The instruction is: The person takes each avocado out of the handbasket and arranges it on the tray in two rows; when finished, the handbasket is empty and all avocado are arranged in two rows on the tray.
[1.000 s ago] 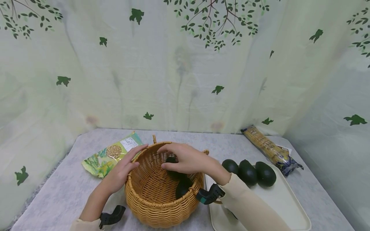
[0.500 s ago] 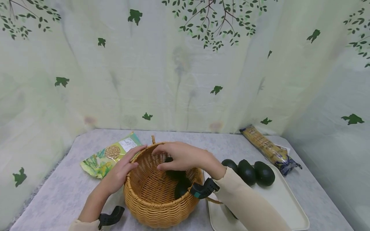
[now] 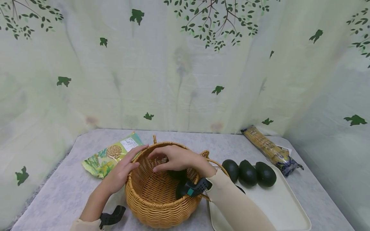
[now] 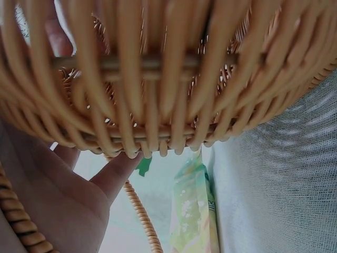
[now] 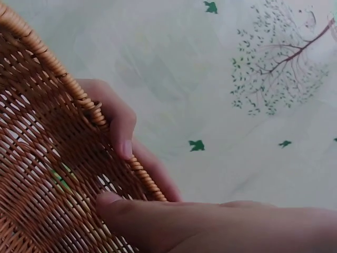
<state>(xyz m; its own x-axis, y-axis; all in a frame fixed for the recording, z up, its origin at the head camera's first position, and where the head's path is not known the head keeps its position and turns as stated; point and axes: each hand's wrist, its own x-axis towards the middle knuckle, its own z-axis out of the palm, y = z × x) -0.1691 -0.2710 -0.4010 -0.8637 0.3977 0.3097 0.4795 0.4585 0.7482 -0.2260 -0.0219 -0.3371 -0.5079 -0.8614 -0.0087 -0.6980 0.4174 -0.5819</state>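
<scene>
A round wicker basket stands at the centre of the table, with dark green avocados inside along its right side. My left hand holds the basket's left rim; in the right wrist view its bent thumb hooks over the edge. The left wrist view shows that palm close against the wickerwork. Over the basket's opening, my right hand hovers with loosely bent fingers and thumb apart, nothing between them. It partly covers an avocado below. In the right wrist view, its thumb overlaps the woven inner wall.
A cream tray on the right carries several avocados, one mostly behind the right sleeve. Behind it lies a pack of noodles. A green and yellow bag lies left of the basket. A basket handle loops out beside the right wrist.
My right hand has shifted left and slightly lower over the basket. More of the handle and another avocado now show beside the right sleeve. The left hand stays at the rim.
</scene>
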